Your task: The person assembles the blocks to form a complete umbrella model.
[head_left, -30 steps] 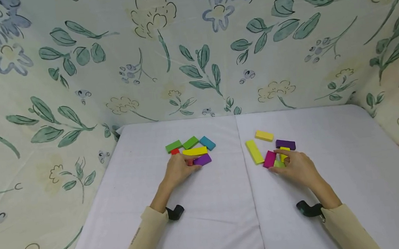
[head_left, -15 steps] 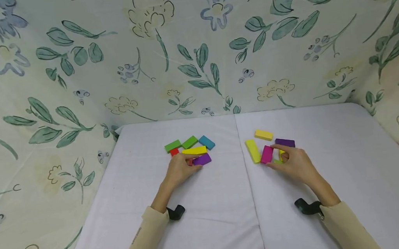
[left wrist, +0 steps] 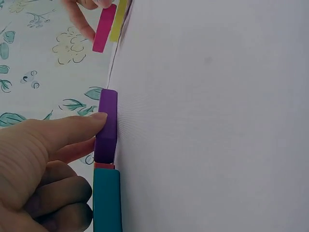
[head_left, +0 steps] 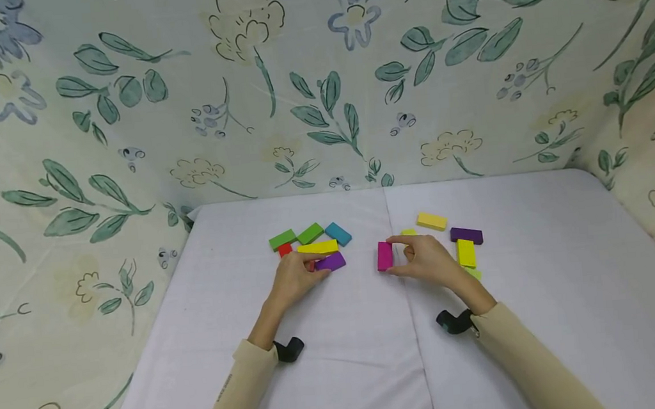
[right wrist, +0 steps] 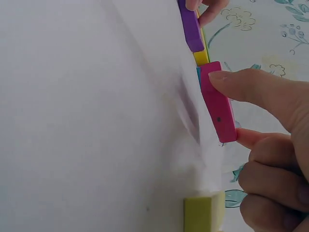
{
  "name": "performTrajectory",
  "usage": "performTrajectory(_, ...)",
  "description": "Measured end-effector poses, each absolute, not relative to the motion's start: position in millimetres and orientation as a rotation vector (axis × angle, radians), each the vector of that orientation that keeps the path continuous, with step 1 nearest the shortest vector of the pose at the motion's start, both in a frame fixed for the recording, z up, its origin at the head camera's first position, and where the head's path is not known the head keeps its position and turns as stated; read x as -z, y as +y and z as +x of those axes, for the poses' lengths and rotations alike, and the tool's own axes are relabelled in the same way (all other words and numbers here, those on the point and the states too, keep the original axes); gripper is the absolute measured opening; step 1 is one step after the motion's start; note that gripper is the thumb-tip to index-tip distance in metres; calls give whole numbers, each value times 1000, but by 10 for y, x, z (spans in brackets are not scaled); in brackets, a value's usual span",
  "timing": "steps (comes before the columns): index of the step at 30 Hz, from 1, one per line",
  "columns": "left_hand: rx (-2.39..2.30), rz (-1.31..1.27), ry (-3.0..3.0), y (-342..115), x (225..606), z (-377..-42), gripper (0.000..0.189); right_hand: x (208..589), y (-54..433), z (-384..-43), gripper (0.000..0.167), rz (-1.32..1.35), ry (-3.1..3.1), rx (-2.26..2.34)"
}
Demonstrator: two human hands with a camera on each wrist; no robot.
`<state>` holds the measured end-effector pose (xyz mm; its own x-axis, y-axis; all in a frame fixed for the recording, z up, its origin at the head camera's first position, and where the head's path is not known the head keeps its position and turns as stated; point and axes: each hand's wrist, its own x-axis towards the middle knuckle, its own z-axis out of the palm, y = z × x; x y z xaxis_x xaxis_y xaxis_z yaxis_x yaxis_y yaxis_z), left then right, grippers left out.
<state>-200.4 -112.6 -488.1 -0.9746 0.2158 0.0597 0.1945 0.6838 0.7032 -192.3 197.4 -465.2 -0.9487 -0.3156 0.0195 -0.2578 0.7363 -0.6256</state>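
My left hand [head_left: 293, 278] pinches a purple block [head_left: 331, 262] between thumb and index finger at the front of the left cluster. Its other fingers are curled beside a teal block [left wrist: 107, 200] in the left wrist view. A magenta block [head_left: 385, 256] is pinched in my right hand [head_left: 430, 260], thumb on the near end and index finger on the far end. It stands between the two clusters, a short gap to the right of the purple block. Behind the purple block lies a yellow block [head_left: 318, 248]; a red block [head_left: 285, 250] is partly hidden by my left hand.
Two green blocks [head_left: 310, 233] and a blue block [head_left: 338, 234] lie at the back of the left cluster. On the right are a pale yellow block [head_left: 432, 221], a dark purple block [head_left: 466, 236], a yellow block [head_left: 466, 253] and a lime block [head_left: 474, 273]. White cloth [head_left: 351, 357] covers the table.
My right hand has taken the magenta block out of the right cluster and carried it left, uncovering the yellow and lime blocks. The left hand has stayed on the purple block.
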Motion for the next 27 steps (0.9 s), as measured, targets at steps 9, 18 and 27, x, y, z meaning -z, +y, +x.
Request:
performTrajectory(9,-1185,349,2869,-1090,4888,-2005,33,4807,1844,-2051,63,-428,2725,1052)
performTrajectory(18,-1217,345,2883,-1037,4875,-1966,30,4818,1835,-2071,67,-394,2705,1032)
performTrajectory(27,-1223,335,2868,-856,4791,-1775,28,4821,1851,-2069,68,-454,2695,1047)
